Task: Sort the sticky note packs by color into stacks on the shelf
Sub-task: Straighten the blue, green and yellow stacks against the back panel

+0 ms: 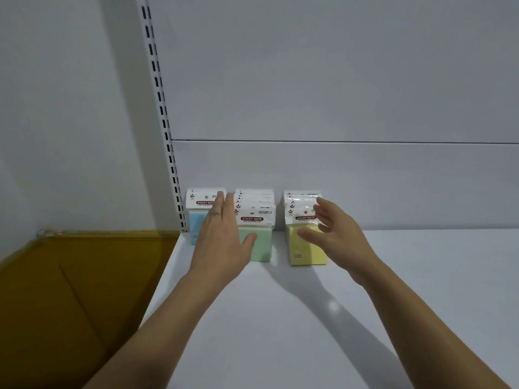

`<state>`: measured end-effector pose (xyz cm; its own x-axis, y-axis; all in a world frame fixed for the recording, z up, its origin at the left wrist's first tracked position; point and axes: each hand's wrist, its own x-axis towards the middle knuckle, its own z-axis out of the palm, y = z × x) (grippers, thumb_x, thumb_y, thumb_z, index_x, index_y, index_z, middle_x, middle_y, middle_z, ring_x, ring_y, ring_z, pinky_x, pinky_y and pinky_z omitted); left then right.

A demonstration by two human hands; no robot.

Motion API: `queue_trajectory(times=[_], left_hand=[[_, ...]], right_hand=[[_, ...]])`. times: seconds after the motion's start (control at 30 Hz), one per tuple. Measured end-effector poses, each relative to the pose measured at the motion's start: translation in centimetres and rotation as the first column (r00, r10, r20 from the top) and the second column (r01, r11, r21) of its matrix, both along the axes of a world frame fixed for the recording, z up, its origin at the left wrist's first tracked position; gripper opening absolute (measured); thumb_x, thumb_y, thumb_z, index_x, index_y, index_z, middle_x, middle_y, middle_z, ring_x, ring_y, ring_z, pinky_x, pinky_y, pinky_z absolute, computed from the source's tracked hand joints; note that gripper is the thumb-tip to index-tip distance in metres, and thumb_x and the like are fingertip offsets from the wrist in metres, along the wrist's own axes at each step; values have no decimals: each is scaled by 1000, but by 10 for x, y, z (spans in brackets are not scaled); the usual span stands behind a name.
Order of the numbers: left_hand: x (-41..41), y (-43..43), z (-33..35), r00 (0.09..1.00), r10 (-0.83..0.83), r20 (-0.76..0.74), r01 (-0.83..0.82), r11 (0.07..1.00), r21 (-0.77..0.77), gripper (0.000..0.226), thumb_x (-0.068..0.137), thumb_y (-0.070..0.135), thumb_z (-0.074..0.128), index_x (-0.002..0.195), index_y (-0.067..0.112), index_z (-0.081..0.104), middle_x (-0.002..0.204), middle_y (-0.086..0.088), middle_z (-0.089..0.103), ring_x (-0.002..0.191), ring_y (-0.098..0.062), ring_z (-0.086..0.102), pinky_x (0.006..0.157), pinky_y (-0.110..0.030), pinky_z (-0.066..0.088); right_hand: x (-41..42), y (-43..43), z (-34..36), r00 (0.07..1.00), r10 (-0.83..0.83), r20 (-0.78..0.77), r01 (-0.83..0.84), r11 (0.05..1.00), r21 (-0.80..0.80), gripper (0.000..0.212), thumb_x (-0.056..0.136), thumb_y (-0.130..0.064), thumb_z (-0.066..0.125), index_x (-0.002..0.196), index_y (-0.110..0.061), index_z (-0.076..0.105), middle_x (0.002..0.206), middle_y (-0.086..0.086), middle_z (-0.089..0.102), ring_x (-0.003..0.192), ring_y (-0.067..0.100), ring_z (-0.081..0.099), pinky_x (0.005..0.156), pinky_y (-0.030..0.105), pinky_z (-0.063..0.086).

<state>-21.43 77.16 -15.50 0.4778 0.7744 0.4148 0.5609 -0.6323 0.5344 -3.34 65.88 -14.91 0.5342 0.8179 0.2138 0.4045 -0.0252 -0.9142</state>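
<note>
Three stacks of sticky note packs stand at the back of the white shelf (309, 318): a blue stack (196, 228) on the left, a green stack (262, 245) in the middle, a yellow stack (307, 248) on the right. My left hand (222, 240) lies flat with straight fingers between the blue and green stacks, its thumb on the green top pack. My right hand (334, 234) hovers open at the right side of the yellow stack, fingers spread and slightly bent, holding nothing.
A slotted white upright (163, 113) runs up the back panel to the left of the stacks. Beyond the shelf's left edge lies a brown-yellow floor or board (70, 299). A white wall panel (337, 178) stands directly behind the stacks.
</note>
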Motion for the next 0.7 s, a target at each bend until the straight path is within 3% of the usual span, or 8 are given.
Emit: queue_trajectory(times=[0.07,0.17,0.33,0.43,0.57,0.7], left_hand=[[4,-7,1,1000,-22,15,21,997,71,84,92,36,58,153,18,3,161,4,4,147,-13,5,117,-27,10],[21,-25,0,990,-139,-6,138,976,168,76,93,34,56,152,17,11,160,6,13,146,-9,10,113,-18,8],[64,-42,-21,970,-243,0,243,969,30,80,89,35,61,152,18,14,158,4,18,145,-10,17,116,-23,18],[86,-53,-37,969,-247,24,249,962,-111,81,86,33,63,150,19,16,152,4,27,140,-15,26,109,-24,29],[106,-57,-53,985,-143,101,164,955,-249,106,73,27,77,151,25,6,149,-1,28,132,-24,37,105,-41,41],[113,-58,-61,986,-46,159,93,948,-305,105,70,16,79,149,25,10,140,1,39,127,-18,42,103,-35,42]], right_hand=[[10,-3,-1,1000,0,5,0,1000,-2,78,79,-18,76,146,-24,36,139,-11,50,128,5,45,109,30,37],[24,-6,-1,999,-3,33,3,1000,-9,68,80,-13,74,139,-27,43,112,-29,51,111,-2,49,102,24,38],[49,0,-14,997,-10,78,15,997,-69,81,76,-18,78,145,-26,35,141,-11,45,131,11,42,107,31,37],[65,2,-26,996,-1,84,14,987,-158,94,74,-23,81,150,-21,26,153,-6,34,138,16,36,110,36,35],[83,5,-35,998,40,47,-27,968,-248,106,70,-26,84,153,-18,17,156,-1,28,142,18,30,112,41,33],[91,11,-41,993,121,3,-115,947,-298,106,69,-28,84,152,-14,20,151,0,36,138,18,34,107,35,35]])
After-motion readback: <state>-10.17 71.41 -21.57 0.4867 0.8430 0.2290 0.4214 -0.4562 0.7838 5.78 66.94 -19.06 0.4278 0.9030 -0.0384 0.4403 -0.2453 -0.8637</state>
